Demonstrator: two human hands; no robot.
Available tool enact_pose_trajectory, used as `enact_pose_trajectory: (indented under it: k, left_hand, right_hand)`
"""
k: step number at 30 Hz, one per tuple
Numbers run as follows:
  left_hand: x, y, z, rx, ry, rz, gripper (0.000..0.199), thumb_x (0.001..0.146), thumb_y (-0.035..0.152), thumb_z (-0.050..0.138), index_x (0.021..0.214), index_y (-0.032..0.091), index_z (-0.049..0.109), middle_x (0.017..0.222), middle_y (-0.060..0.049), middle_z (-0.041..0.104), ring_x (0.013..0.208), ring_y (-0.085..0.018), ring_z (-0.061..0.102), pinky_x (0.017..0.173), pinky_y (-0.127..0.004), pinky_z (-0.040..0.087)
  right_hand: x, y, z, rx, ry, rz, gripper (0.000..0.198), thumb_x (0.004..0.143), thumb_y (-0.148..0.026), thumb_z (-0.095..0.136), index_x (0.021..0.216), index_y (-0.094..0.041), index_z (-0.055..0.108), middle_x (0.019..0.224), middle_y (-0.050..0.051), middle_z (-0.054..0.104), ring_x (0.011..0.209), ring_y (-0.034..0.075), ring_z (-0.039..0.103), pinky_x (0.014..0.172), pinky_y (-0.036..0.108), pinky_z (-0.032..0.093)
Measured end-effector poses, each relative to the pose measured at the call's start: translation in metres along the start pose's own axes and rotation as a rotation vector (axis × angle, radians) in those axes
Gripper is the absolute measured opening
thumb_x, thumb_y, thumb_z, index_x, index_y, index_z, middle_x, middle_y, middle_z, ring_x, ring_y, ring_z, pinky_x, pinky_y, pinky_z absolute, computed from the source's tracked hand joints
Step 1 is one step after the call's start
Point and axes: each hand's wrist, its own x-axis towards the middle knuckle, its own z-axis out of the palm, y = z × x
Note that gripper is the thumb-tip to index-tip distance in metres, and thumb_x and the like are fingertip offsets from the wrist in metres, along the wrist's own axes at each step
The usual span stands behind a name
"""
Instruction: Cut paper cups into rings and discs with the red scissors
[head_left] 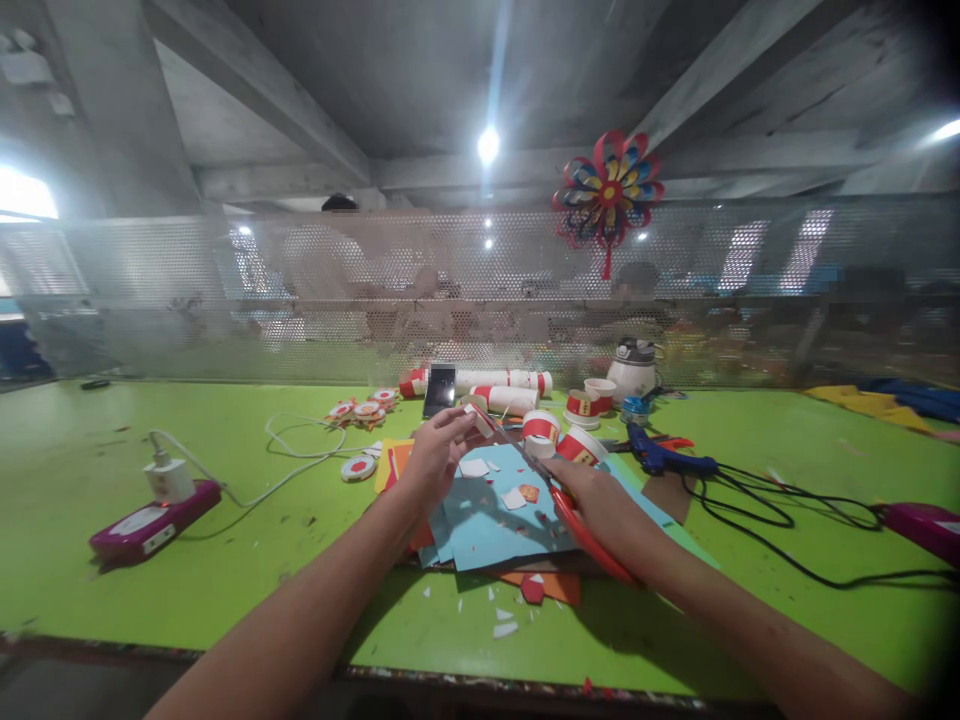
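Observation:
My left hand [437,452] pinches a small red-and-white piece of paper [480,421] above the stacked sheets. In my right hand [600,508] is a pair of scissors with red handles [574,520]; its blades point up and left toward the held piece. Whether the blades touch the paper I cannot tell. Below both hands lie light blue sheets [480,530] with white and red scraps on them. Just beyond the scissors are red-and-white paper cups [541,430], some tipped over.
At the right lies a blue glue gun [667,455] with a black cable. A purple power strip [154,525] with a white charger is at the left. Behind are a phone [439,392], paper-cup rolls [502,400] and a bottle [631,375], before a perforated metal screen [300,310].

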Motion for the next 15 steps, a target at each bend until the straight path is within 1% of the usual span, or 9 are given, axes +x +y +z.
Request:
enact_pose_trajectory:
  k: [2,7,11,15]
  left_hand:
    - [-0.0006,-0.0002,0.0004,-0.001,-0.005,0.006,0.025,0.061,0.016,0.079,0.081,0.011,0.066,0.078,-0.008,0.071,0.072,-0.019,0.067,0.077,-0.037,0.050]
    - [-0.0009,-0.0010,0.0001,-0.003,-0.036,0.011,0.025,0.062,0.017,0.079,0.083,0.011,0.066,0.081,-0.010,0.070,0.078,-0.023,0.068,0.079,-0.040,0.050]
    - [-0.0009,-0.0024,-0.0005,-0.017,-0.033,0.037,0.028,0.062,0.017,0.080,0.084,0.011,0.065,0.083,-0.010,0.070,0.079,-0.023,0.068,0.081,-0.042,0.050]
    - [-0.0022,-0.0023,0.0005,-0.003,-0.046,0.080,0.028,0.063,0.018,0.080,0.086,0.011,0.065,0.087,-0.011,0.070,0.080,-0.023,0.068,0.082,-0.042,0.050]
  right_hand:
    - [-0.0009,-0.0019,-0.0011,-0.099,0.020,0.010,0.047,0.084,-0.015,0.046,0.129,-0.016,0.057,0.117,0.014,0.067,0.104,0.028,0.063,0.087,0.037,0.047]
    - [-0.0006,-0.0030,-0.0025,-0.254,-0.004,0.066,0.050,0.086,-0.012,0.041,0.135,-0.012,0.052,0.113,0.018,0.067,0.103,0.029,0.062,0.087,0.039,0.046]
    - [-0.0003,-0.0007,-0.0030,-0.260,-0.016,0.056,0.051,0.085,-0.012,0.043,0.136,-0.015,0.050,0.116,0.016,0.067,0.107,0.028,0.061,0.088,0.037,0.045]
    - [-0.0006,0.0010,-0.0040,-0.242,-0.006,0.026,0.049,0.086,-0.015,0.047,0.135,-0.019,0.052,0.112,0.013,0.069,0.102,0.027,0.063,0.085,0.035,0.046]
